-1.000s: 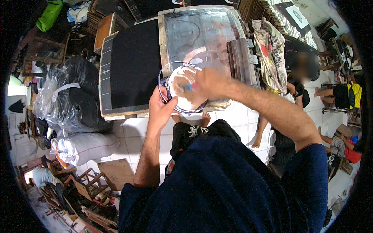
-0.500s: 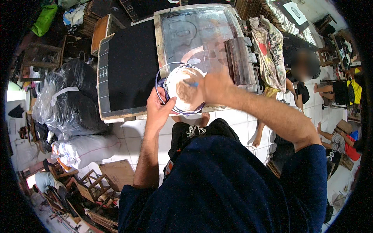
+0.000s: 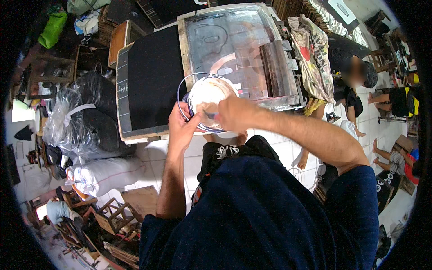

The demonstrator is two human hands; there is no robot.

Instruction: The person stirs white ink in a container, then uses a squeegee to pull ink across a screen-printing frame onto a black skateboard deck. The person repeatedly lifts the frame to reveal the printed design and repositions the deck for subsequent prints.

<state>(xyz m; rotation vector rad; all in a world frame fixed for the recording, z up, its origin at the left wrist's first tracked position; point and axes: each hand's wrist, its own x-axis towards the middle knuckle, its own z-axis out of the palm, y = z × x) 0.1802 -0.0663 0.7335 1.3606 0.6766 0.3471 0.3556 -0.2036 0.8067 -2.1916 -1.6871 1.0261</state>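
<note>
Left hand (image 3: pixel 182 128) clasping pail (image 3: pixel 191 95), right hand (image 3: pixel 237 113) curled round tool (image 3: pixel 209 115) over it

- Bucket (image 3: pixel 189 100): right hand (image 3: pixel 236 112) blocks its right side; left hand (image 3: pixel 183 123) and wire handle (image 3: pixel 178 91) crowd the left.
- Far half open from above, from where I stand.
- Black panel (image 3: pixel 155 81): free pass over it.
- Dark blocks (image 3: pixel 273 67) obstruct low at right.

Bucket (image 3: pixel 213 90) between hands: left hand (image 3: pixel 182 126) against near left side, right hand (image 3: pixel 236 113) over right part, tool (image 3: pixel 209 115) inside. Beyond both hands, framed screen (image 3: pixel 211 40); bars (image 3: pixel 274 69) on its right part, draped cloth (image 3: pixel 311 58) further right. Left of left hand, board (image 3: pixel 155 85), then wrapped bundle (image 3: pixel 85 119); sack (image 3: pixel 105 175) left, nearer body. Co-worker (image 3: pixel 351 96) far right.
</note>
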